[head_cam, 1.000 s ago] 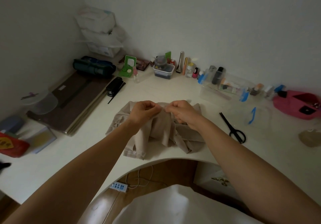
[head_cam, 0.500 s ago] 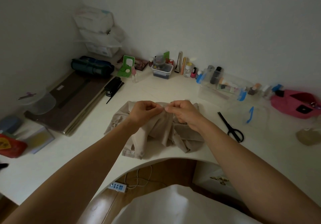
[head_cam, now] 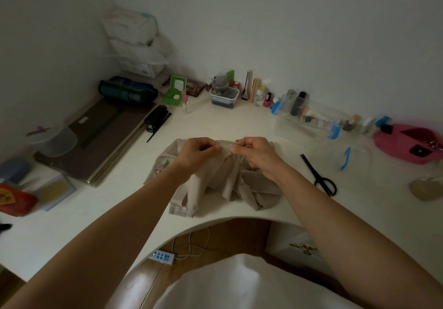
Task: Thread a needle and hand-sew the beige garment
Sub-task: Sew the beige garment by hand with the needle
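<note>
Hardly anything had moved: fingers of the left hand (head_cam: 196,151) and right hand (head_cam: 254,151) still pinched the soft, limp garment (head_cam: 215,184) at its twelve-o'clock fold, probably the best hold.

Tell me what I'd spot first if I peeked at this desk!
The left hand and the right hand pinch a fold of a crumpled beige cloth garment at the middle of the white desk. Right of them lie black-handled metal scissors, and a bright pink pouch sits at the far right.
</note>
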`<control>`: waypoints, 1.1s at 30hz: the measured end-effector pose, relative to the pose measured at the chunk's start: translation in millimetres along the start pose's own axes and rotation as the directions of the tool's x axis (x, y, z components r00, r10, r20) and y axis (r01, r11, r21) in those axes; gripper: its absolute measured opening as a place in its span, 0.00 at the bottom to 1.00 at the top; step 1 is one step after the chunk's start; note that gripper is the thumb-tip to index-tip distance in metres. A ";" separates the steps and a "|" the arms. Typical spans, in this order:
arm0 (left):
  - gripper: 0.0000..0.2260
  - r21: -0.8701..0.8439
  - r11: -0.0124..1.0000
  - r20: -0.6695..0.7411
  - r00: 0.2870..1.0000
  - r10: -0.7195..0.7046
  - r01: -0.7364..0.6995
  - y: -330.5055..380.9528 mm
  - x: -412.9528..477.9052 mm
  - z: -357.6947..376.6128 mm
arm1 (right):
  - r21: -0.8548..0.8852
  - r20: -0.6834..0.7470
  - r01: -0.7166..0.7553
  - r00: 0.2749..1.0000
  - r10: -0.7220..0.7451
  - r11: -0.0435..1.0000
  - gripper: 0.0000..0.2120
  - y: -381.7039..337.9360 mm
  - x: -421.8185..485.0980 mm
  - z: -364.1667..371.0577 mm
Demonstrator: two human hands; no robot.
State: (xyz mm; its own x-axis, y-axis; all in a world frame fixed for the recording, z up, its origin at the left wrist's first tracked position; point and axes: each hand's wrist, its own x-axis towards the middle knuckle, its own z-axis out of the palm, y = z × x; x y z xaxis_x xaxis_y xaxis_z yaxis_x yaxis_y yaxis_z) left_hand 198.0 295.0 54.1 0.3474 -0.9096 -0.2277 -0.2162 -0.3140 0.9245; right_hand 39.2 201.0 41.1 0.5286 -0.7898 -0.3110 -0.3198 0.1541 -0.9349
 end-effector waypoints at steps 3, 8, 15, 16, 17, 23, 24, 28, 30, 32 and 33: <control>0.10 -0.029 0.999 -0.013 1.000 0.019 -0.019 0.6 0.5 4.8 | -0.020 -0.007 0.015 1.000 -0.015 1.000 0.07 0.6 0.0 -0.4; 0.06 -0.141 0.989 -0.031 0.999 0.032 -0.036 2.1 -0.6 9.5 | -0.007 0.013 0.036 0.999 -0.036 0.999 0.04 2.8 -0.1 -1.0; 0.06 -0.139 0.990 -0.027 0.999 0.033 -0.036 4.9 -1.1 11.8 | -0.008 -0.001 0.038 0.999 -0.038 0.999 0.08 1.4 -1.5 -3.1; 0.06 -0.140 0.990 -0.017 0.999 0.028 -0.030 5.2 -1.2 12.0 | -0.011 -0.002 0.035 0.999 -0.035 0.999 0.08 1.5 -1.6 -3.2; 0.06 -0.141 0.990 -0.003 1.000 0.026 -0.027 5.2 -1.5 12.0 | -0.011 -0.001 0.034 0.999 -0.034 0.999 0.07 1.8 -1.8 -3.2; 0.05 -0.162 0.987 -0.015 1.000 0.001 -0.003 5.2 -1.3 12.8 | -0.039 0.035 0.050 0.998 -0.048 0.998 0.07 0.9 -3.8 -3.1; 0.05 -0.174 0.985 -0.022 1.000 -0.008 0.004 5.5 -1.7 13.4 | -0.046 0.027 0.043 0.999 -0.042 0.998 0.08 0.3 -3.6 -3.3; 0.04 -0.197 0.980 -0.053 0.998 -0.034 0.023 3.9 -0.5 13.3 | 0.114 0.015 0.044 0.999 -0.046 0.993 0.09 0.3 -0.6 -6.6; 0.03 -0.195 0.981 -0.063 0.997 -0.034 0.021 1.9 0.6 11.6 | 0.084 0.029 0.103 0.994 -0.106 0.991 0.09 -0.4 -0.8 -9.5; 0.04 -0.194 0.981 -0.062 0.998 -0.033 0.021 1.2 1.6 10.3 | 0.010 0.036 0.159 0.987 -0.159 0.987 0.07 -3.0 -3.6 -11.1; 0.04 -0.188 0.982 -0.060 0.998 -0.034 0.022 1.5 1.6 10.0 | -0.014 0.041 0.183 0.982 -0.182 0.983 0.06 -3.8 -4.9 -11.6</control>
State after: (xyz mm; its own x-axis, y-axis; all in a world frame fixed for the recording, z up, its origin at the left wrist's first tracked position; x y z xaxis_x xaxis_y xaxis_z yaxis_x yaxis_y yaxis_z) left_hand 189.1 290.3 52.1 0.4085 -0.8806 -0.2403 -0.0329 -0.2773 0.9602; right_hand 28.7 197.4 48.2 0.6098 -0.7796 -0.1426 -0.2289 -0.0010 -0.9735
